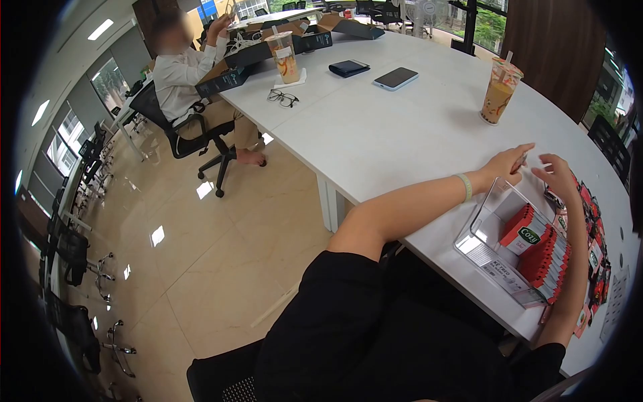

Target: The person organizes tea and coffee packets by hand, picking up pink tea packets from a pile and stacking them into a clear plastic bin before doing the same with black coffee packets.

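Observation:
My left hand (504, 166), with a pale band at the wrist, is over the table beyond the clear plastic bin (477, 216). Its fingers are pinched together on something small that I cannot make out. Close by on its right is my right hand (557, 177), fingers curved and apart, with nothing visible in them. Red "Cozy" sachets (529, 236) stand in a packed row inside the bin, which has a printed label on its front. Loose red and black sachets (593, 228) lie heaped to the right, partly hidden by my right forearm.
On the white table (402, 127) are a bubble tea cup (498, 97), a phone (396, 78), a dark wallet (349, 68), glasses (283, 98) and another drink cup (284, 59). A seated person (179, 74) handles something beside dark open boxes (315, 40).

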A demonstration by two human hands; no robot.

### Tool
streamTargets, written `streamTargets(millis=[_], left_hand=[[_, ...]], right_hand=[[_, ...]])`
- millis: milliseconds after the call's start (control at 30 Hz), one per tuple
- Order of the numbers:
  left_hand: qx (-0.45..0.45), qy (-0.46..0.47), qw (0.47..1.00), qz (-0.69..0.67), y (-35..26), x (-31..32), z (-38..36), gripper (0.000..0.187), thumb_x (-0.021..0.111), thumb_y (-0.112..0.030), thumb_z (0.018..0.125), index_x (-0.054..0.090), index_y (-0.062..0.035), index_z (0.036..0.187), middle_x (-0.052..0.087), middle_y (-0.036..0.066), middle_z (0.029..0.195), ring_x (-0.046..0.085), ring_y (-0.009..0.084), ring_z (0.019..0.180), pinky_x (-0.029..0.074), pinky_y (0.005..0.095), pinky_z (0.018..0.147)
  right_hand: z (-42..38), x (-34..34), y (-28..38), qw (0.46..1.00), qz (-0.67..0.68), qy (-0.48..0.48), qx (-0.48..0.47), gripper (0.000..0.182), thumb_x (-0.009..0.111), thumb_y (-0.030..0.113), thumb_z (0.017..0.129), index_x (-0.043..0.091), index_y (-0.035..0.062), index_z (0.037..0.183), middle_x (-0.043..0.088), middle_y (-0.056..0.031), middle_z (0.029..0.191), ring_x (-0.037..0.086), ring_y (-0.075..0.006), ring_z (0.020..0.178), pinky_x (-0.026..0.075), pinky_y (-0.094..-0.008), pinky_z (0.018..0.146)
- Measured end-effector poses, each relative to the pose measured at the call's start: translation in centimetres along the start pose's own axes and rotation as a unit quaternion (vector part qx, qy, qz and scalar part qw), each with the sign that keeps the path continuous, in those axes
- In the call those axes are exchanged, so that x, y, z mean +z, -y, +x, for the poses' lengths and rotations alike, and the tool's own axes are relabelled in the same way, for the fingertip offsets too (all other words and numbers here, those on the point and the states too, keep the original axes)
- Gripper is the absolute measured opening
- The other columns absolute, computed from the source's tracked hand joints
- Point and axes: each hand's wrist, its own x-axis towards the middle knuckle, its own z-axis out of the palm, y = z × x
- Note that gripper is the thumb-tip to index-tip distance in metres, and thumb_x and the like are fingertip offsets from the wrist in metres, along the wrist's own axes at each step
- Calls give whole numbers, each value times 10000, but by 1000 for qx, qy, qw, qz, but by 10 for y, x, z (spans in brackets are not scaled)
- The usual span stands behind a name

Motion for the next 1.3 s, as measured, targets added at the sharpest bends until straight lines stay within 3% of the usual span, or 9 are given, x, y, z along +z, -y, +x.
streamTargets(millis=[100,233,400,567,700,767,1000,1233,1300], left_hand=[[23,56,996,68,-3,1,-1,676,572,-89,651,327,-127,1279,480,109,843,494,215,753,431,307,719],[27,86,992,88,1,3,-1,810,717,-261,599,284,-102,1265,442,160,976,440,306,931,366,360,857],[65,67,990,110,8,5,0,819,712,-194,628,198,-73,1255,413,225,1008,440,381,949,391,401,837],[44,55,993,95,1,5,-1,1102,802,-425,490,162,-44,1303,370,248,1170,371,371,1106,310,380,961],[52,51,992,106,1,3,-2,1264,797,-485,473,-6,-54,1350,460,248,1091,484,373,989,374,367,904],[-101,122,987,40,-17,-2,-4,1259,794,-486,491,-24,-51,1343,519,228,1019,539,360,925,412,349,855],[-46,83,995,43,-6,1,-4,1132,785,-269,616,-57,-82,1349,515,111,910,512,167,826,423,290,786],[-103,18,989,-109,-22,-3,-5,1020,737,-244,679,-14,-161,1365,477,124,958,533,156,771,477,262,632],[-108,-2,986,-131,-15,-3,-2,964,718,-242,701,24,-151,1364,480,120,952,534,151,752,475,256,612]], right_hand=[[-9,-7,-13,965,-258,44,-28,226,614,177,670,592,-19,779,594,-189,764,564,-330,663,451,-398,617],[-5,-1,-21,962,-246,115,-23,114,553,96,617,570,-14,641,569,-199,696,538,-367,700,436,-423,642],[-7,10,-35,956,-282,69,-46,129,531,37,606,578,-10,716,571,-193,694,549,-364,741,443,-423,683],[-9,10,-35,979,-196,57,-25,295,527,4,600,594,-5,887,592,-192,727,571,-341,770,457,-390,721],[0,-7,-23,998,-25,54,12,389,592,10,587,588,-5,976,608,-172,766,600,-271,725,484,-325,657],[-3,-14,-21,996,-77,28,20,454,626,93,596,558,-12,1033,604,-207,899,595,-312,809,477,-354,742],[-8,-13,-26,971,-169,153,66,616,666,211,568,520,-5,1127,576,-219,1014,561,-326,941,452,-337,819],[-4,-17,-21,967,70,203,136,579,652,147,625,493,-31,1152,608,-203,945,596,-293,867,466,-327,770],[-7,-14,-30,987,-111,57,99,451,639,168,657,558,-35,1052,621,-181,905,609,-278,807,473,-319,734]])
